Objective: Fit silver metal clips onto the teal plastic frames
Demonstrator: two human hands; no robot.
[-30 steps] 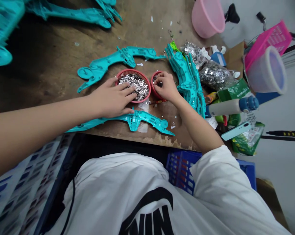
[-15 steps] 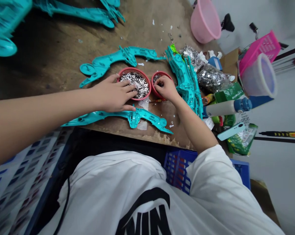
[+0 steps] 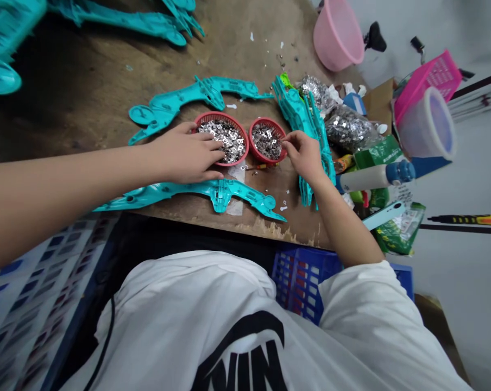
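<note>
My left hand [image 3: 188, 154] lies palm down with fingers apart over the near-left side of a red basket [image 3: 247, 150] holding small silver metal pieces [image 3: 225, 136]. Beside it stands a smaller red basket [image 3: 251, 147] with more small metal pieces [image 3: 266, 142]. At this basket's right rim, my right hand [image 3: 304, 156] has thumb and index finger pinched together; anything between them is too small to make out. Turquoise plastic frame pieces surround the baskets: one behind [image 3: 180, 103], one in front [image 3: 188, 190], and a stack [image 3: 310, 125] beside and partly behind my right hand.
More turquoise parts [image 3: 123, 21] lie at the far left of the wooden table [image 3: 237, 60]. Along the right stand a pink tub [image 3: 337, 35], a bag of metal pieces [image 3: 349, 128], a white bottle [image 3: 365, 179] and a phone [image 3: 384, 215]. A blue crate [image 3: 298, 282] sits below the table edge.
My right hand has moved out of the smaller basket to its right rim, uncovering the metal pieces there. My left hand has stayed at the larger basket.
</note>
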